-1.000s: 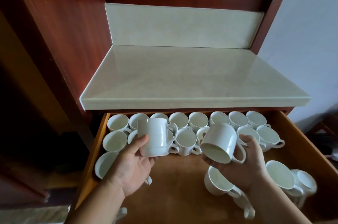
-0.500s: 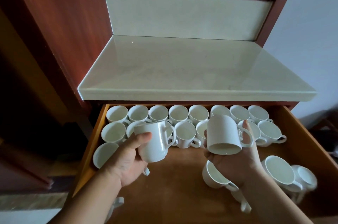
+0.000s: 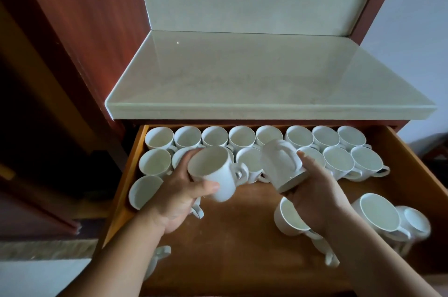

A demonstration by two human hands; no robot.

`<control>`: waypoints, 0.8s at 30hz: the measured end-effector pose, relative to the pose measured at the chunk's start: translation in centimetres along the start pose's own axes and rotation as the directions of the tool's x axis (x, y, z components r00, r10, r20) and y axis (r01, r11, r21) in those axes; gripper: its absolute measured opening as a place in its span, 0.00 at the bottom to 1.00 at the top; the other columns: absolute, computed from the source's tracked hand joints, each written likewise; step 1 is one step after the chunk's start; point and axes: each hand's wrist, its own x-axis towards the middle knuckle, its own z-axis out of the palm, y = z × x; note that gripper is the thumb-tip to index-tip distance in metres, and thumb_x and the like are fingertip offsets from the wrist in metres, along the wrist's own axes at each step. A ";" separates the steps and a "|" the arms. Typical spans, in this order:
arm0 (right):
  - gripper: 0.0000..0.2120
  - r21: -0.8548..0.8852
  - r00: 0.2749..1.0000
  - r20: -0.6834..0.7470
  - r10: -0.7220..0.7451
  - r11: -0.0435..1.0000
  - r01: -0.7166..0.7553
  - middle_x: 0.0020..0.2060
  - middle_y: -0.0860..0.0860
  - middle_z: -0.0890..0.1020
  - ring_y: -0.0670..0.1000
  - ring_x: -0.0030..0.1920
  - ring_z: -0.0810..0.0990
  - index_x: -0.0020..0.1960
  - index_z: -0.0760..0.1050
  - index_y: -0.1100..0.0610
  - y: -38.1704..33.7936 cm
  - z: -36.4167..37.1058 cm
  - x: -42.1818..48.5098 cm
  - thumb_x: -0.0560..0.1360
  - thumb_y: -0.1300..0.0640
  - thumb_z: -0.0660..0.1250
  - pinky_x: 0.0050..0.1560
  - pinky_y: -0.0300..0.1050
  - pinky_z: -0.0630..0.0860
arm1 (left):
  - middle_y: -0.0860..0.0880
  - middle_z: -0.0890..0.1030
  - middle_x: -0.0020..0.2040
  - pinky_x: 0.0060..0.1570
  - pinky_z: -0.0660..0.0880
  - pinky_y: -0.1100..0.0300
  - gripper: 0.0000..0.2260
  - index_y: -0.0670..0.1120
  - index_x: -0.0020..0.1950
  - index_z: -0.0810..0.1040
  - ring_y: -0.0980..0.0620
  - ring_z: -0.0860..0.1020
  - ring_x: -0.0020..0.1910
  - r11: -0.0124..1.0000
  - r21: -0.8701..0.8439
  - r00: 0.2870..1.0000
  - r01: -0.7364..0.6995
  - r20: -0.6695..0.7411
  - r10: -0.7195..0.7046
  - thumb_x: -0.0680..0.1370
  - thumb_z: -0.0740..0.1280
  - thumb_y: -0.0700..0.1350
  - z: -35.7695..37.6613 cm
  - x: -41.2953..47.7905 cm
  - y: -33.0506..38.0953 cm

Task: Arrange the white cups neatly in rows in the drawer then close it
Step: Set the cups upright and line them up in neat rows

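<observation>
The wooden drawer (image 3: pixel 242 236) stands pulled out, with a back row of white cups (image 3: pixel 242 136) and a second row (image 3: pixel 339 162) in front of it. My left hand (image 3: pixel 174 202) grips a white cup (image 3: pixel 213 173), tilted with its mouth toward the upper left, above the second row's left part. My right hand (image 3: pixel 315 190) holds another white cup (image 3: pixel 282 164), tilted with its base toward me, over the middle of that row. Loose cups lie at the front: one (image 3: pixel 289 219) under my right hand, one at the right (image 3: pixel 378 216).
A pale stone counter (image 3: pixel 254 78) overhangs the drawer's back. A cup (image 3: pixel 144 191) sits alone at the drawer's left wall, and a cup handle (image 3: pixel 160 251) shows by my left forearm. Bare drawer floor lies between my arms. Dark red cabinet panels flank both sides.
Both held cups have moved toward the drawer's back. The left cup has tipped so its mouth shows. The right cup has turned over, its base now toward me.
</observation>
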 end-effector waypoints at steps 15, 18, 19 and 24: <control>0.34 -0.881 0.925 -0.009 -0.380 0.440 0.172 0.56 0.45 0.77 0.48 0.51 0.79 0.65 0.70 0.43 0.8 0.5 -1.1 0.64 0.49 0.83 0.43 0.37 0.73 | 0.58 0.69 0.65 0.60 0.70 0.62 0.38 0.57 0.73 0.67 0.57 0.72 0.63 0.523 0.834 0.977 -0.178 0.086 0.197 0.67 0.81 0.53 0.8 0.2 -2.8; 0.39 -0.964 0.919 0.075 -0.388 0.209 0.167 0.58 0.44 0.72 0.47 0.56 0.73 0.68 0.69 0.48 1.5 0.3 -0.7 0.62 0.44 0.82 0.51 0.41 0.69 | 0.56 0.67 0.65 0.60 0.65 0.65 0.38 0.54 0.74 0.66 0.55 0.69 0.66 0.467 0.860 0.971 -0.205 0.117 0.211 0.67 0.81 0.53 0.8 0.6 -3.8; 0.39 -0.969 0.920 0.105 -0.378 0.168 0.180 0.58 0.43 0.72 0.47 0.56 0.73 0.68 0.69 0.48 1.7 0.3 -0.6 0.62 0.43 0.82 0.51 0.41 0.68 | 0.56 0.67 0.66 0.62 0.64 0.65 0.38 0.54 0.73 0.66 0.55 0.68 0.67 0.459 0.864 0.971 -0.205 0.119 0.208 0.68 0.80 0.53 0.8 0.6 -3.9; 0.40 -0.971 0.921 0.219 -0.321 0.023 0.239 0.61 0.40 0.69 0.46 0.59 0.71 0.69 0.68 0.45 2.2 0.5 -0.6 0.62 0.42 0.81 0.54 0.39 0.68 | 0.56 0.70 0.70 0.68 0.65 0.57 0.39 0.54 0.75 0.66 0.52 0.66 0.68 0.276 0.944 0.975 -0.180 0.135 0.174 0.68 0.78 0.60 0.8 0.9 -3.7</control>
